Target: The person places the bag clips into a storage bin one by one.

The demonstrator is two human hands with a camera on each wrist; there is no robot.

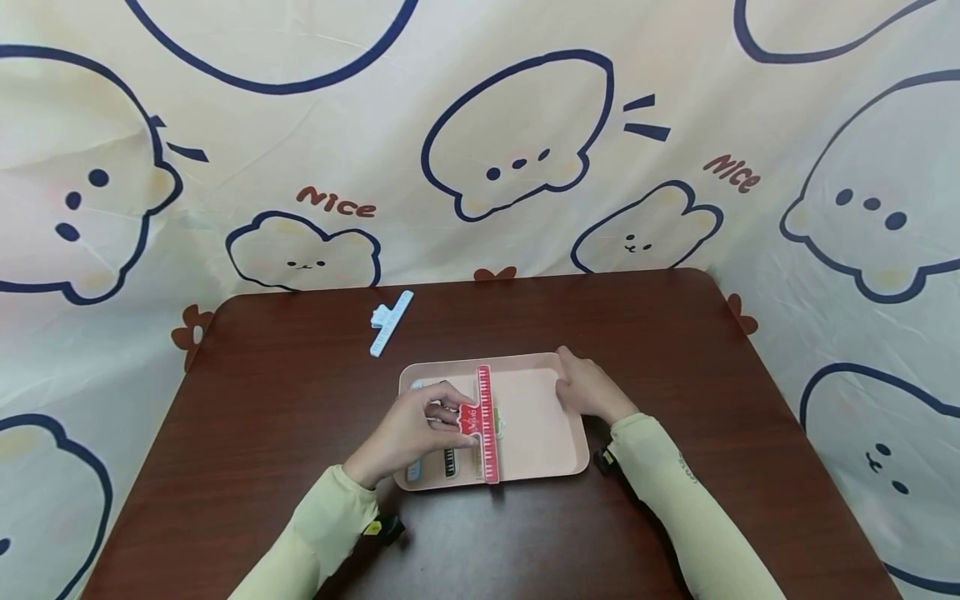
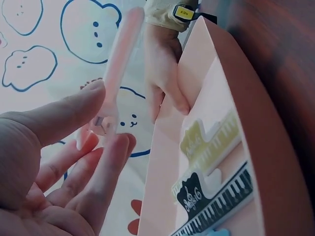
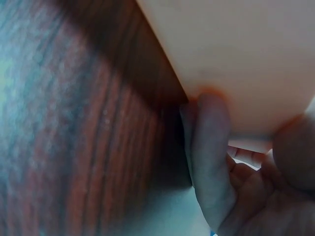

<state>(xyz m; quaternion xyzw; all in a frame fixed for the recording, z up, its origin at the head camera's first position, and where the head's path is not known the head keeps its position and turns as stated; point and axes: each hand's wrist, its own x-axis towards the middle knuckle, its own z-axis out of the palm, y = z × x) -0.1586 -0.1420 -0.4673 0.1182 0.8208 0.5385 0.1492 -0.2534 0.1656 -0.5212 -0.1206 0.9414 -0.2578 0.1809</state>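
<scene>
My left hand [image 1: 412, 429] pinches a red clip [image 1: 487, 425] with a piano-key edge by its handle, thumb on one side and fingers on the other. The clip is held over the pink tray [image 1: 540, 417]; the left wrist view shows it above the tray's rim. My right hand [image 1: 592, 387] grips the tray at its far right corner, with fingers at the wall and underside in the right wrist view. Inside the tray's left part lie a black clip [image 2: 192, 196], a yellow-green clip [image 2: 209, 147] and a light blue clip [image 1: 414, 469], partly hidden by my left hand.
Another light blue clip [image 1: 390, 325] lies on the dark wooden table [image 1: 300, 400], beyond the tray and to its left. A cloth backdrop [image 1: 405, 167] with cartoon drawings surrounds the table's back and sides.
</scene>
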